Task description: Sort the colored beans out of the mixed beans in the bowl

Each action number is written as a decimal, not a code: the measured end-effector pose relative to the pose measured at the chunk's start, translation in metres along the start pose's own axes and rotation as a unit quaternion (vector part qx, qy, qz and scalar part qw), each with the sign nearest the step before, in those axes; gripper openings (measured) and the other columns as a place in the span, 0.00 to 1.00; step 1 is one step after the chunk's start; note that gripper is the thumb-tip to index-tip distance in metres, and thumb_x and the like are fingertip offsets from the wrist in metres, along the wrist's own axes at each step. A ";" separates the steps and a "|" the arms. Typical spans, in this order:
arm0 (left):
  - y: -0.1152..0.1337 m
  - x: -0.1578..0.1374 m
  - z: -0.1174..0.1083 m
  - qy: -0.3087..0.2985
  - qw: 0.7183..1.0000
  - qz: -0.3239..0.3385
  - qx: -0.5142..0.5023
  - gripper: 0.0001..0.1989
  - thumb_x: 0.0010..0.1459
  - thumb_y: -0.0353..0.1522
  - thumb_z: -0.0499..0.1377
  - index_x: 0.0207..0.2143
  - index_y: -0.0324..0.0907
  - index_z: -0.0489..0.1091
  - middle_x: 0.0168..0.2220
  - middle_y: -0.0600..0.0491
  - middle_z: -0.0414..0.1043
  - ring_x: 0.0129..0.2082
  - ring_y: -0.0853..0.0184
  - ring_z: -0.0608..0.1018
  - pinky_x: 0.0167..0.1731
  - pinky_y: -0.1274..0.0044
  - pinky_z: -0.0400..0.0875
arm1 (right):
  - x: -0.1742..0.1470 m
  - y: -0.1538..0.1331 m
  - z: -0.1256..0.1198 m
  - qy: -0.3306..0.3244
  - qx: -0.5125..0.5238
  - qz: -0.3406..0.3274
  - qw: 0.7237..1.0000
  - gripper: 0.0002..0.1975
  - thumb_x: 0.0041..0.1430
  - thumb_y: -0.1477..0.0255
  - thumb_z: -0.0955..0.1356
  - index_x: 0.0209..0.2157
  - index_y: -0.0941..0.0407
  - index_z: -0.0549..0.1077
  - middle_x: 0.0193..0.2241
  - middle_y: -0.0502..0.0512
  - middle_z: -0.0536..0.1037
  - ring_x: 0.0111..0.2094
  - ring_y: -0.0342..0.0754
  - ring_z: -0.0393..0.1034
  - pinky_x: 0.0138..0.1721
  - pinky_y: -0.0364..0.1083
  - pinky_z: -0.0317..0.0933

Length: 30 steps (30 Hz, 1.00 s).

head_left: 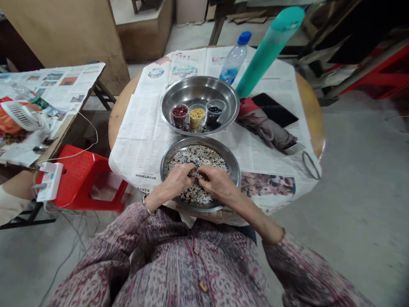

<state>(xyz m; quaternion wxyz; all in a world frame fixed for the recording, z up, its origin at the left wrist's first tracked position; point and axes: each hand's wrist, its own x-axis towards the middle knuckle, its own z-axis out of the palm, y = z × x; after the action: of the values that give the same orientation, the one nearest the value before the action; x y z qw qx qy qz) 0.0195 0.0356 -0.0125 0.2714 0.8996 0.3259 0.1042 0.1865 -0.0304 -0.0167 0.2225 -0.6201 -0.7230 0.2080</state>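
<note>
Mixed white, black, yellow and red grains (207,154) cover the bottom of a steel basin (235,166) near the table's front edge. Over the grains, my left hand (177,180) is closed, its fingertips pinched together. Close beside it my right hand (220,183) has curled fingers, and the two hands' fingertips nearly meet above the middle of the basin. A few grains seem to be between them, but the fingers hide most of it. Behind stands a larger steel basin (174,91) with clear cups of dark red beans (180,111), yellow grains (197,113) and black beans (214,111).
Newspaper (137,132) covers the round table (315,123). A water bottle (234,59), a tall green tube (266,55), a folded umbrella (265,125) and a dark flat device (275,110) lie or stand right of the basins. A red stool (79,179) with a power strip (50,181) is at left.
</note>
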 end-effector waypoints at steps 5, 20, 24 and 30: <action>0.022 -0.050 -0.015 -0.046 0.997 0.047 0.027 0.11 0.64 0.22 0.54 0.46 0.42 0.68 0.43 0.51 0.73 0.45 0.63 0.76 0.50 0.70 0.72 | -0.040 -0.011 -0.008 -0.020 -0.013 -0.066 0.998 0.11 0.60 0.79 0.63 0.39 0.55 0.76 0.40 0.59 0.79 0.44 0.52 0.73 0.48 0.50 0.67; 0.007 -0.029 -0.012 0.043 0.981 -0.023 0.190 0.11 0.63 0.22 0.51 0.42 0.41 0.69 0.45 0.46 0.68 0.45 0.58 0.70 0.38 0.70 0.73 | -0.034 0.002 -0.001 0.109 -0.156 0.030 0.981 0.10 0.64 0.75 0.64 0.41 0.55 0.77 0.43 0.61 0.79 0.46 0.56 0.69 0.44 0.52 0.66; 0.005 -0.019 -0.009 0.070 0.988 -0.016 0.139 0.15 0.63 0.30 0.59 0.52 0.41 0.66 0.52 0.43 0.64 0.51 0.54 0.69 0.48 0.63 0.73 | -0.041 0.003 0.004 0.139 -0.081 0.030 0.987 0.12 0.63 0.77 0.62 0.42 0.55 0.76 0.39 0.60 0.78 0.45 0.56 0.70 0.48 0.54 0.67; 0.021 0.000 0.010 -0.035 0.994 0.006 0.104 0.11 0.63 0.24 0.55 0.47 0.41 0.69 0.46 0.47 0.66 0.44 0.59 0.72 0.43 0.68 0.75 | -0.044 0.001 0.014 0.215 0.004 0.052 0.975 0.14 0.61 0.80 0.60 0.39 0.54 0.75 0.35 0.58 0.76 0.41 0.53 0.71 0.46 0.53 0.68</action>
<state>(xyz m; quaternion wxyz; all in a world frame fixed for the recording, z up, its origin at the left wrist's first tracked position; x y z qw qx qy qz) 0.0338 0.0179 -0.0087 0.1874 0.9279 0.3198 0.0401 0.1850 -0.0742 -0.0312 0.3641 -0.6861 -0.6243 0.0834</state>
